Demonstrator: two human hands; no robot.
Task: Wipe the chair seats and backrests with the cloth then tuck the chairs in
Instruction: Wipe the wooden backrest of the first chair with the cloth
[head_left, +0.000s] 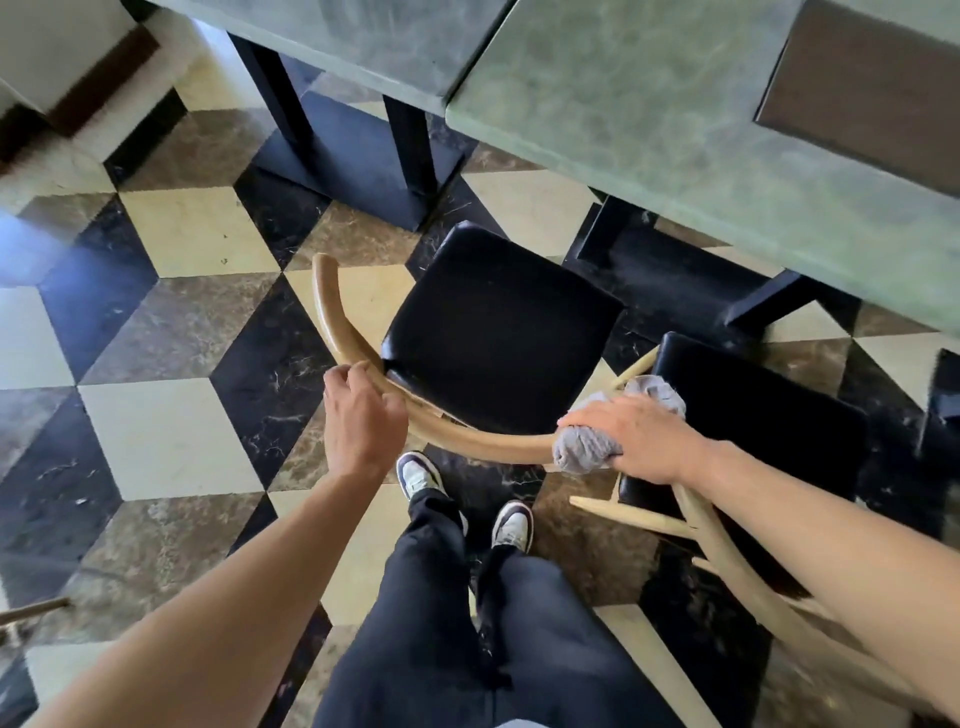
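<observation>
- The cloth (587, 447), grey and bunched, sits on the right end of the curved wooden backrest (467, 441) of the nearer chair, under the right hand (639, 436).
- The right hand's fingers are curled over the cloth and clamp it against the rail, so the step in hand looks like wiping the backrest.
- The left hand (363, 415) is at the left part of the same rail, fingers curled round the wood, apparently steadying the chair.
- This chair's black seat (498, 338) stands on the checkered floor (171, 436), clear of the near edge of the green tabletop (675, 135), so it is not tucked in.
- A 2nd chair (753, 415) stands just beside it on the right, its wooden frame touching or nearly touching the first backrest, also pulled out.
- Whether either seat is already wiped cannot be told; both look dark and glossy.
- Judged from this, at least the rest of this backrest, probably the 2nd chair, and tucking both chairs under the tabletop remain.
</observation>
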